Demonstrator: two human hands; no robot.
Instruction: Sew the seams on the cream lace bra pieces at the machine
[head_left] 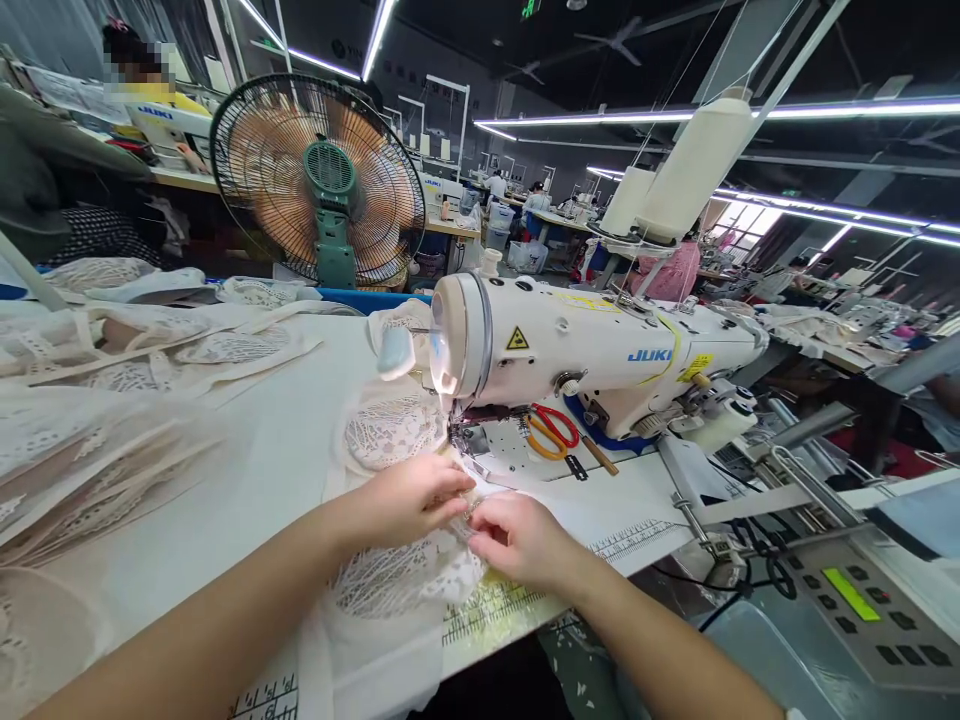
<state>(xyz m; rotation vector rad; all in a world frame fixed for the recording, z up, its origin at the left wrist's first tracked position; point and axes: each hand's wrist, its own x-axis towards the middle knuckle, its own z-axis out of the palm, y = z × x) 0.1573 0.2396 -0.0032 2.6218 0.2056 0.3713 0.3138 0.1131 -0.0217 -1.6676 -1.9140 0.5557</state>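
Note:
A cream lace garment piece [390,430] lies under the needle area of a white sewing machine [555,345] and spreads down toward the table's front edge. My left hand [416,495] rests on the lace just before the presser foot, its fingers bent and closed on the fabric edge. Close beside it, my right hand [517,540] pinches the same lace between thumb and fingers. The exact edge between the two hands is partly hidden by the fingers.
Orange and red-handled scissors [551,432] lie beneath the machine arm. Piles of lace pieces [112,430] cover the table's left side. Behind stands a large fan [322,180]. A control panel [862,600] is at the right, thread cones [697,165] above. Another person [157,90] sits far left.

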